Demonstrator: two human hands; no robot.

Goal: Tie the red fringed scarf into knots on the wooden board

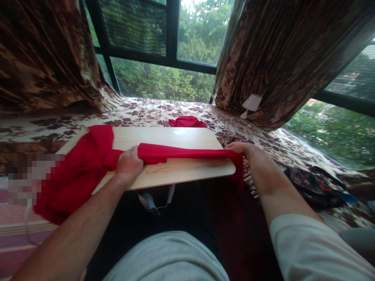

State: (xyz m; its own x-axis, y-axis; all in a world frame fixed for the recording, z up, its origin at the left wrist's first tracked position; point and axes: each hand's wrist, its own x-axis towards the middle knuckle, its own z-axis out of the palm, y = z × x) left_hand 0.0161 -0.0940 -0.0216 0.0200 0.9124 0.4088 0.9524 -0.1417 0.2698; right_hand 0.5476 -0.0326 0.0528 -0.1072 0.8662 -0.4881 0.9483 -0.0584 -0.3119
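A long red cloth (181, 151) lies stretched across a light wooden folding table (164, 136), drawn into a narrow folded strip. My left hand (129, 162) is closed around the strip near the table's left part, its fingertips partly hidden. At the table's right edge, my right hand (235, 147) pinches the strip's other end, and a loose red piece hangs below it. To the left, a wide rumpled part of the red cloth spills over the table's edge. Whether it is a garment cannot be made out.
Another red bundle (187, 121) rests behind the table on the floral window seat (140, 113). A small white lamp (252, 103) stands by the right curtain (249, 58). A dark bag (319, 191) lies at the right. Striped pink bedding (14, 222) is at the left.
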